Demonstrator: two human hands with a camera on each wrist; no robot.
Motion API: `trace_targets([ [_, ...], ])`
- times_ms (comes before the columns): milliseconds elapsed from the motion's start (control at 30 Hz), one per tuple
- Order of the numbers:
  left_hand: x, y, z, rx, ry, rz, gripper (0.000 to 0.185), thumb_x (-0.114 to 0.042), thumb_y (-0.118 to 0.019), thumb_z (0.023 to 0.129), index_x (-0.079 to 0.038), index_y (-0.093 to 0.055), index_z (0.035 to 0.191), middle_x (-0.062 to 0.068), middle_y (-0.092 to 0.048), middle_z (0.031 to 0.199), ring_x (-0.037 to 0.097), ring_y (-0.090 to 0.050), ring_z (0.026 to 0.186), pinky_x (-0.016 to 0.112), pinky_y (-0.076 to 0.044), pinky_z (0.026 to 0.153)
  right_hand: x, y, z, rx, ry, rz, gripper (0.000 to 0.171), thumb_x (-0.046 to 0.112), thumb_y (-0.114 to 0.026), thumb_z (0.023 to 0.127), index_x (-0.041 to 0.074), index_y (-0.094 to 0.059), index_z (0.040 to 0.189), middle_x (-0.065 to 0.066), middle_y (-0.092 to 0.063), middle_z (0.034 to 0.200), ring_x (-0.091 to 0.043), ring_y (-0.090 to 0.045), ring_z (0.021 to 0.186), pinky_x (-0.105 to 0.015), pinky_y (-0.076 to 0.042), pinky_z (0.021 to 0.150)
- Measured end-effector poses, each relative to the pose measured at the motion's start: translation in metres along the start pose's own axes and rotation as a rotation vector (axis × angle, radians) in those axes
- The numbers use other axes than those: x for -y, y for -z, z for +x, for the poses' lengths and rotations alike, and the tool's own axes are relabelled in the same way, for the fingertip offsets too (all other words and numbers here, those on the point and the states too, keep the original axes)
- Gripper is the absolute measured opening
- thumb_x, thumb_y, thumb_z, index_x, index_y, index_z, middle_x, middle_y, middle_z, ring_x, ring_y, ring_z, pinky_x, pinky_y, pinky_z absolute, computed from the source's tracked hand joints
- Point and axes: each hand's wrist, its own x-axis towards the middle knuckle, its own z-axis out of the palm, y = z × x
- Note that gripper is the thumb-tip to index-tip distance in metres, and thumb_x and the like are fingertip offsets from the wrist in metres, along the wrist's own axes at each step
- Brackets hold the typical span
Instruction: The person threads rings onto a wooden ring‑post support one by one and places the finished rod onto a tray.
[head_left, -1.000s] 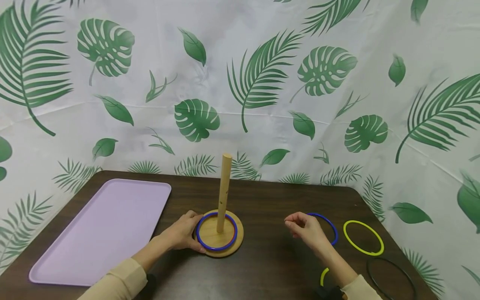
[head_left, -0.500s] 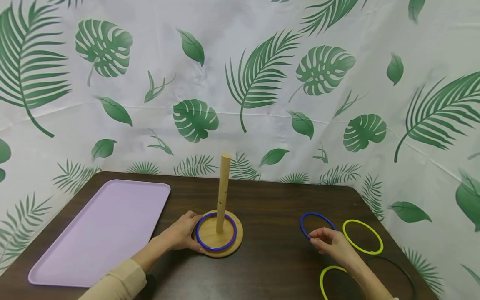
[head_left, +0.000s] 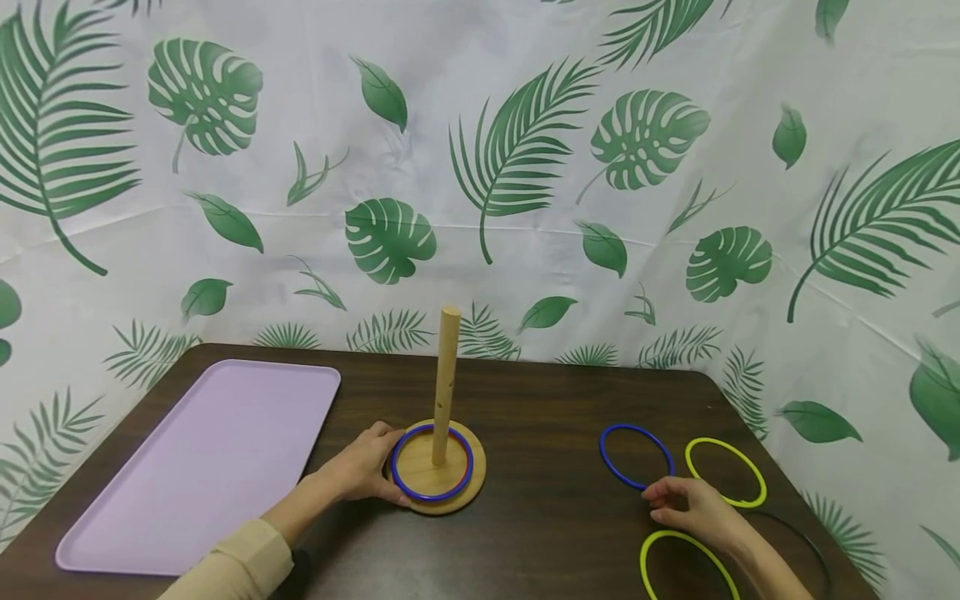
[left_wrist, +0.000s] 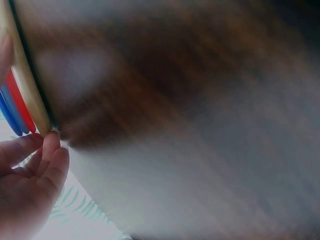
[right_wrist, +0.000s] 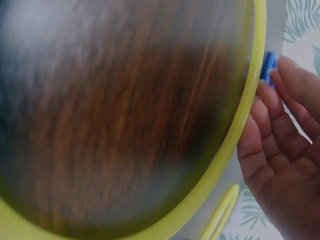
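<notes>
Dark table, yellow ring under right hand

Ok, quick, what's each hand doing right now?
Left hand: rests against the wooden base, holding nothing.
Right hand: open over the near yellow ring, gripping nothing.

Nothing here can be read: no words, labels, brands, numbers or signs show in any view. The backdrop cloth carries only printed green leaves, the lilac tray is plain, and the wooden peg stand and the coloured rings beside it bear no marking. Both wrist views are too blurred to show any lettering.
</notes>
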Motion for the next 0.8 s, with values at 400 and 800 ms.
trace_targets([
  [400,-0.0009,-0.0018,-0.0002,0.007,0.050,-0.022,0.095,-0.038,-0.090,0.056,0.009,-0.050,0.127,0.019,-0.051,0.115,0.036,-0.050,0.109,0.050,-0.044,0.092,-0.0078,0.0094,-0.0016,0.200,0.131,0.111,0.013,-0.001,-0.065,0.082,-0.006,-0.062,0.094,-0.005,-0.065,0.087,0.000,-0.057,0.079,-0.022,-0.050,0.065],
  [800,0.0003,-0.0016,-0.0002,0.000,0.018,-0.013,0.094,-0.039,-0.089,0.056,0.010,-0.050,0.127,0.019,-0.052,0.115,0.036,-0.051,0.109,0.049,-0.044,0.092,-0.0060,0.0050,-0.0025,0.246,0.183,0.120,0.010,-0.003,-0.066,0.080,0.000,-0.058,0.086,-0.004,-0.059,0.076,0.002,-0.052,0.070,-0.023,-0.046,0.055],
])
